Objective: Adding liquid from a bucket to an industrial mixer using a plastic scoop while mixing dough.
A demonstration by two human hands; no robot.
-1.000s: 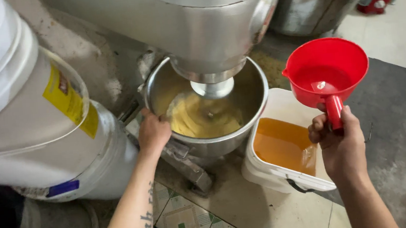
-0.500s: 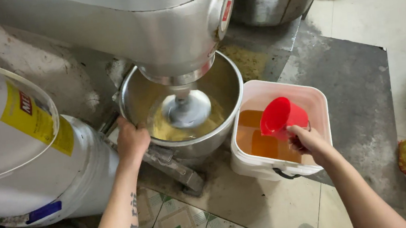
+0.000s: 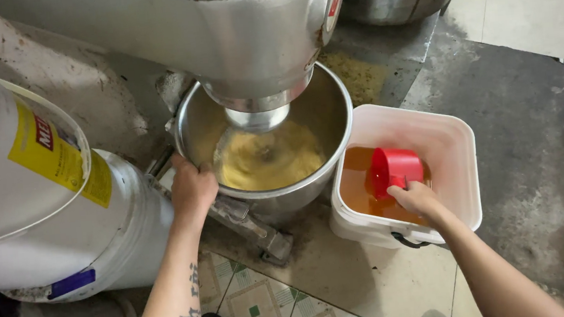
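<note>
The red plastic scoop cup (image 3: 395, 169), raised above the tub a second ago, now dips into amber liquid inside the white square plastic tub (image 3: 456, 163) at right. The right hand (image 3: 416, 198) has fingers clamped on its handle. The left hand (image 3: 191, 189) still grips the steel mixing bowl's (image 3: 322, 107) near-left rim, yellow batter (image 3: 265, 160) inside.

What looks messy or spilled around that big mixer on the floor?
Yellowish crumbs lie scattered on the floor behind the mixing bowl, like spilled mix. The grey mat looks stained and worn. The liquid in the white tub stays inside.
</note>
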